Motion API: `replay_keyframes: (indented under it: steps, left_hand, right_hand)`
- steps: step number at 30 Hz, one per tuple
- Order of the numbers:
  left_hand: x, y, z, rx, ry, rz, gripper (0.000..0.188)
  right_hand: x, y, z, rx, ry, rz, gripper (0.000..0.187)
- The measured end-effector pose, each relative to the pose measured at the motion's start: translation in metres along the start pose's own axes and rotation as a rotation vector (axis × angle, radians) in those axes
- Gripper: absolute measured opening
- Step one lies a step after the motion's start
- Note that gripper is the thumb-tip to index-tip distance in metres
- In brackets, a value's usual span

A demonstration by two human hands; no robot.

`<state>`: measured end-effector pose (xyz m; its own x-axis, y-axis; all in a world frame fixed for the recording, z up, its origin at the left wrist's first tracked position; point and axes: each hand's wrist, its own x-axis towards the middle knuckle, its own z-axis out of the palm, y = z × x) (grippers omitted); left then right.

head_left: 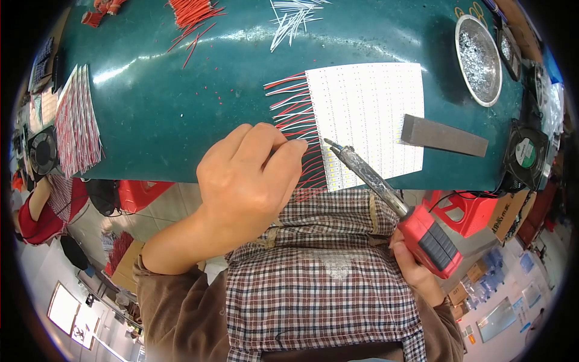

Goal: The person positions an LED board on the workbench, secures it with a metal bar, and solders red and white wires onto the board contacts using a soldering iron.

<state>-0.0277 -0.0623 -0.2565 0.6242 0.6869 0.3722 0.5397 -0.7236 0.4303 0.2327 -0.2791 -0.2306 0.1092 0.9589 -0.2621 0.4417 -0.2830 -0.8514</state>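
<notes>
Your soldering iron (386, 187) has its tip right at the near left corner of the white LED strip panel (368, 114), which lies on the green table (169, 114) close to its near edge. Your right hand (416, 271) is wrapped tight around the red handle, low and steady. Your left hand (250, 175) is curled, fingertips pinched down at the row of red wires (295, 114) fringing the panel's left edge; whether it grips one wire or just presses on them, I cannot tell.

To do this joint well, I'd say keep that left pinch firm so the wire end sits flat on its pad, bring the tip in shallow, touch briefly, and lift straight off. Watch the neighbouring wires: they sit very close together, so a wandering tip could bridge two.

A grey block (443, 136) rests across the panel's right edge. Beyond it, near the far right corner, a round metal dish (478, 59) holds silvery scraps. A small black fan (526, 154) with a round green label sits off the right edge. Loose red wires (193, 15) and white wires (292, 18) lie along the far edge, stacked wired strips (78, 120) at the left edge. Brown cartons (506, 217) with dark print stand on the floor, lower right.
</notes>
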Motion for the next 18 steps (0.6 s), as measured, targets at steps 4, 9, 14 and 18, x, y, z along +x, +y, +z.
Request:
replay_keyframes:
  steps: [4,9,14,18]
  left_hand:
    - [-0.001,0.000,-0.001,0.005,-0.007,0.001,0.024]
    - [0.003,0.005,-0.017,0.012,-0.067,-0.022,0.027]
    - [0.004,0.012,-0.020,-0.072,-0.106,-0.067,0.029]
    - [0.000,0.010,-0.005,-0.059,-0.106,-0.067,0.027]
  right_hand:
    - [-0.001,0.000,-0.001,-0.016,-0.007,0.006,0.026]
    - [-0.009,0.004,-0.007,-0.022,-0.018,0.083,0.028]
    - [-0.014,0.006,-0.009,-0.035,-0.024,0.075,0.028]
    - [-0.012,0.001,-0.004,0.006,0.019,0.092,0.027]
